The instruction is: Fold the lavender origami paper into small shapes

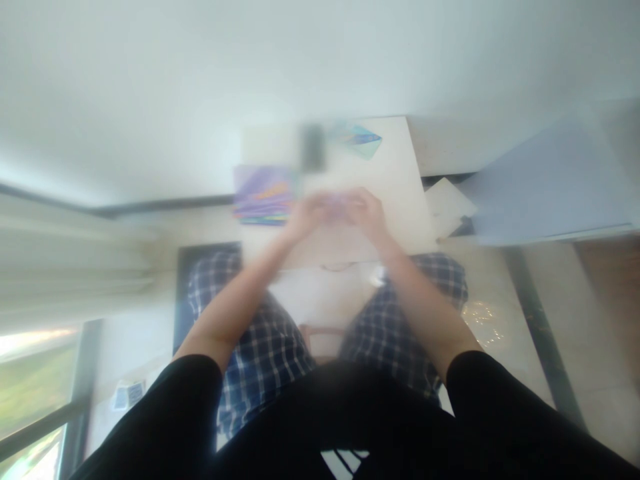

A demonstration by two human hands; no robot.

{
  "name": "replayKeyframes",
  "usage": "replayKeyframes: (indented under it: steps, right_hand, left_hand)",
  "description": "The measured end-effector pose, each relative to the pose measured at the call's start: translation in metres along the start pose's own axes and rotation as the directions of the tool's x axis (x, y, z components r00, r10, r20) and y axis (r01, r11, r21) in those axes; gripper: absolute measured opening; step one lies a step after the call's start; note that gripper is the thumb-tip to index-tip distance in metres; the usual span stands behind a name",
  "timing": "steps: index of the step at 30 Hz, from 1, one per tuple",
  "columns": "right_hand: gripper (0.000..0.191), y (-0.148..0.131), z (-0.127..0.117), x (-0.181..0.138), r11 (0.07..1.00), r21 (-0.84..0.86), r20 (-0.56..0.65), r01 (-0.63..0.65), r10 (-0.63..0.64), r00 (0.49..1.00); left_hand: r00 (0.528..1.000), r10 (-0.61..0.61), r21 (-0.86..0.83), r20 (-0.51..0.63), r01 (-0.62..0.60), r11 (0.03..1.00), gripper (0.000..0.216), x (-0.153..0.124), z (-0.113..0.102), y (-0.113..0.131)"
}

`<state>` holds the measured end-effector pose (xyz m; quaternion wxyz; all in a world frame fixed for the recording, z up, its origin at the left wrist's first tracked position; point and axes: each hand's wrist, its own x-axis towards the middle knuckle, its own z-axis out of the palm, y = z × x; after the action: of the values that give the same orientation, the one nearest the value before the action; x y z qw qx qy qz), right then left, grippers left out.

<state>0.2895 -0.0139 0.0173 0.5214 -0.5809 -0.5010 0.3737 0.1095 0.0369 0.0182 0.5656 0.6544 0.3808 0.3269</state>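
Observation:
The picture is smeared by motion. My left hand (307, 215) and my right hand (367, 212) meet over a small pale table (400, 193), fingers curled together around something small and pale purple (336, 203) that I cannot make out. A stack of purple and multicoloured paper (263, 195) lies just left of my left hand. A dark upright object (313, 147) stands behind the hands. A teal folded paper shape (361, 139) lies at the table's far side.
My knees in checked trousers (260, 333) sit under the table's near edge. White sheets (450, 207) and a large pale blue-grey board (550, 187) lie to the right. A window frame (45, 413) is at lower left; a tiled floor (500, 320) lies below.

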Motion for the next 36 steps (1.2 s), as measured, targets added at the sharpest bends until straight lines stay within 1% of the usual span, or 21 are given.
replayKeyframes:
  steps: [3,8,11,14,16,19,21,24,27,29,31,33,36]
  right_hand:
    - [0.045,0.003,0.000,0.003,0.998,0.037,0.004,-0.048,0.048,0.999]
    - [0.047,0.011,-0.001,0.008,1.000,-0.031,0.020,-0.001,0.002,1.000]
    - [0.052,0.018,0.000,0.010,1.000,-0.031,0.104,0.000,0.003,0.995]
    - [0.056,0.022,0.002,0.011,0.998,0.034,0.174,-0.044,0.037,0.984]
    - [0.054,0.020,0.003,0.010,0.995,0.068,0.172,-0.068,0.055,0.984]
    - [0.049,0.016,0.002,0.008,0.996,0.057,0.150,-0.071,0.062,0.987]
    - [0.047,0.015,0.002,0.008,0.998,0.017,0.138,-0.053,0.051,0.989]
    - [0.045,0.017,0.000,0.009,0.999,-0.030,0.135,-0.022,0.026,0.991]
    - [0.047,0.020,0.000,0.010,0.999,0.009,0.208,-0.045,0.042,0.977]
    - [0.046,0.021,0.001,0.009,0.998,0.040,0.271,-0.053,0.040,0.962]
    - [0.048,0.021,0.001,0.008,0.999,0.035,0.305,-0.038,0.026,0.952]
    - [0.048,0.020,0.001,0.008,0.999,0.012,0.296,-0.031,0.026,0.955]
    - [0.046,0.018,-0.001,0.010,0.999,-0.018,0.222,-0.039,0.042,0.974]
  left_hand:
    - [1.000,0.006,0.003,0.004,-0.006,1.000,0.045,0.002,-0.001,-0.003]
    - [0.999,0.017,0.062,-0.049,-0.014,0.998,0.042,0.008,-0.004,-0.010]
    - [0.995,0.030,0.094,-0.096,-0.021,0.995,0.037,0.010,-0.005,-0.012]
    - [0.991,0.013,0.090,-0.134,-0.001,0.996,0.034,0.010,-0.005,-0.012]
    - [0.993,-0.007,0.060,-0.118,0.014,0.998,0.036,0.009,-0.006,-0.012]
    - [0.998,-0.028,0.021,-0.052,0.029,0.999,0.043,0.008,-0.005,-0.011]
    - [0.998,-0.053,0.048,-0.034,0.055,0.997,0.047,0.008,-0.005,-0.011]
    - [0.995,-0.094,0.149,-0.026,0.097,0.984,0.039,0.010,-0.005,-0.012]
    - [0.991,-0.122,0.236,-0.047,0.129,0.963,0.031,0.013,-0.005,-0.014]
    - [0.986,-0.149,0.260,-0.072,0.163,0.952,0.030,0.013,-0.005,-0.013]
    - [0.983,-0.166,0.257,-0.082,0.182,0.949,0.029,0.012,-0.004,-0.010]
    - [0.982,-0.169,0.228,-0.079,0.183,0.956,0.032,0.010,-0.004,-0.006]
    - [0.980,-0.191,0.180,-0.053,0.197,0.964,0.040,0.007,-0.005,-0.002]
